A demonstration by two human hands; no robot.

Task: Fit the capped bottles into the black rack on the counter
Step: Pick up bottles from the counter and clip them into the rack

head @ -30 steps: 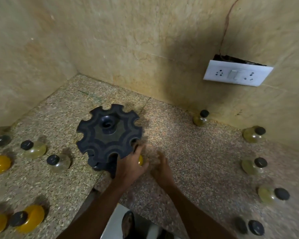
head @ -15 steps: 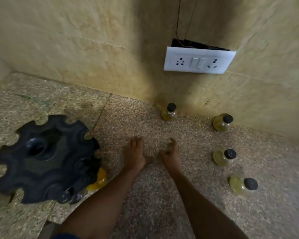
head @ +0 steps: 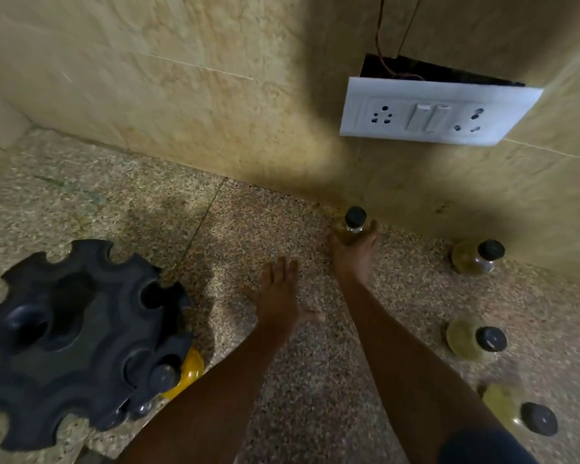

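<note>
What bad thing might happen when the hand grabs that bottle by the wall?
The right hand only partly wraps the bottle by the wall, so a loose grip might let it slip onto the hard counter. It also sits right below the wall socket, so a careless lift could bump it. Carrying it to the black rack, the arm might knock the yellow bottle already seated.

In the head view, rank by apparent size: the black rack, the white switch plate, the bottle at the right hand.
1. black rack, largest, though nearest the camera
2. white switch plate
3. bottle at the right hand, partly covered
</note>
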